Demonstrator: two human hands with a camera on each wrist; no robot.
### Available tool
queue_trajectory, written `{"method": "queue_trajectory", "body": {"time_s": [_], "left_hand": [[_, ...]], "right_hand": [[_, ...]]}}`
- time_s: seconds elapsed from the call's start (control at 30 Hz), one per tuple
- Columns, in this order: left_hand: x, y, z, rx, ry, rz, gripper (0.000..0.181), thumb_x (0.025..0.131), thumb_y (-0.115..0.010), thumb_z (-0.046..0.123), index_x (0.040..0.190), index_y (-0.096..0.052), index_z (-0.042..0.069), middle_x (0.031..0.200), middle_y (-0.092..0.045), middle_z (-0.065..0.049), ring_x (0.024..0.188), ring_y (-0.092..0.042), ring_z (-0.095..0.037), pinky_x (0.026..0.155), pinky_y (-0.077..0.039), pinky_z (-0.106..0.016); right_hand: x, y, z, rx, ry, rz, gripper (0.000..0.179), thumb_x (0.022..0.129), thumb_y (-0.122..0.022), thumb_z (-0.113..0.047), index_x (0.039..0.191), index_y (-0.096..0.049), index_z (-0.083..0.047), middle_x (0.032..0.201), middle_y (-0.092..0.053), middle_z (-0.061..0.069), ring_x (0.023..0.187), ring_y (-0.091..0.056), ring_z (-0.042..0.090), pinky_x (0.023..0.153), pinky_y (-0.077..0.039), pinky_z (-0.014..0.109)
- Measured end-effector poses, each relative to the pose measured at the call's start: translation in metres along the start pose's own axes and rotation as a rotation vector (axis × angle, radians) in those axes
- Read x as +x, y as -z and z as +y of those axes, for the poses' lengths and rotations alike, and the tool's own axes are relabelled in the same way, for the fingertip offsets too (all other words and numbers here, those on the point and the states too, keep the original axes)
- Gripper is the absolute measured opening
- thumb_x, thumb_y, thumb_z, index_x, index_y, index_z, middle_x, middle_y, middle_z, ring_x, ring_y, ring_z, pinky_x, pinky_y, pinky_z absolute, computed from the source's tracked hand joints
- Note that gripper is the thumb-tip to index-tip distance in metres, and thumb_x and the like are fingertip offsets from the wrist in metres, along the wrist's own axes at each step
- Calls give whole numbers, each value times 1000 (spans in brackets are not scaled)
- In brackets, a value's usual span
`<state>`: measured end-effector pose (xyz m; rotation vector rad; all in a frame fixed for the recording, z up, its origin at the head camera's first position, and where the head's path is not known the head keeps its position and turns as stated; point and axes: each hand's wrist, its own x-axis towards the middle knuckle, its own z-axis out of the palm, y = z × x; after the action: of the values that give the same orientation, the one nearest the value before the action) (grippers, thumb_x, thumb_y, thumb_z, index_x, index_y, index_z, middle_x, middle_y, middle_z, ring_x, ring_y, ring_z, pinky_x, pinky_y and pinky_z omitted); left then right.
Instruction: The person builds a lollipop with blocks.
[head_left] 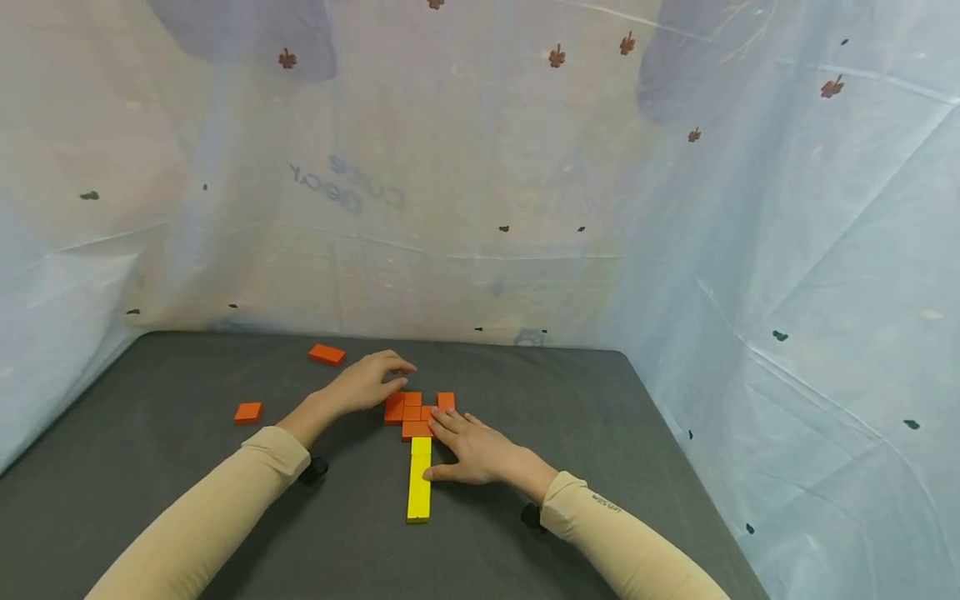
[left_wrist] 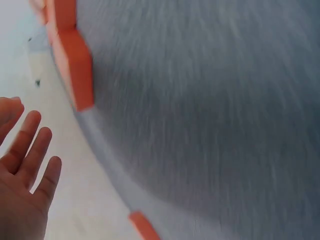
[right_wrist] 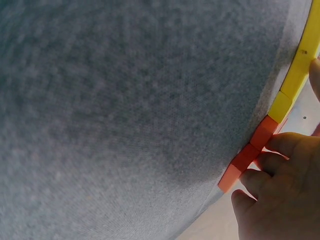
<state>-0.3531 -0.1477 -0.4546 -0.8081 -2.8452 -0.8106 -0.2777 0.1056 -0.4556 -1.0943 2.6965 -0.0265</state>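
Observation:
Several orange blocks point(head_left: 412, 412) lie flat against one another in a stepped cluster on the dark tabletop. From its near side a yellow strip point(head_left: 419, 492) made of block pieces runs toward me. My right hand point(head_left: 476, 450) rests over the cluster's right part, hiding some of it, with fingertips on the orange blocks point(right_wrist: 245, 156) and the thumb at the yellow strip's right edge. My left hand point(head_left: 369, 382) hovers by the cluster's back left corner, fingers loosely bent and holding nothing. In the left wrist view, its spread fingers point(left_wrist: 37, 150) are apart from the orange block point(left_wrist: 75, 70).
Two loose orange blocks lie to the left: one far back point(head_left: 327, 355), one farther left point(head_left: 248, 413). The dark cloth-covered table point(head_left: 600, 500) ends at a translucent plastic curtain point(head_left: 480, 167) behind and to the sides.

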Motion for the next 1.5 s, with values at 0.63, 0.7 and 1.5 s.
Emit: {"method": "queue_trajectory", "body": {"time_s": [0.63,0.7,1.5], "left_hand": [[-78,80,-63,123,75,88,33,95,-62,24,126,-63,16,122,-58,-7,107,-59,-29,82,-51,-48],[-89,83,-70,144,83,87,31,94,-62,24,124,-64,13,119,-60,-8,106,-60,-30,83,-51,-49],[-172,89,-110,251,173,18,33,86,-70,19,118,-67,9,119,-60,-18,102,-61,-36,76,-52,-52]], "right_hand": [[-7,-2,4,28,-6,9,86,90,-41,-70,154,-20,-17,162,-9,0,148,-13,24,120,-14,45],[-7,-1,4,29,-6,9,86,90,-41,-70,154,-19,-17,162,-9,0,148,-13,24,120,-14,45],[-3,2,-1,38,11,-5,87,89,-42,-70,155,-18,-18,162,-9,0,148,-12,23,120,-14,45]]}}
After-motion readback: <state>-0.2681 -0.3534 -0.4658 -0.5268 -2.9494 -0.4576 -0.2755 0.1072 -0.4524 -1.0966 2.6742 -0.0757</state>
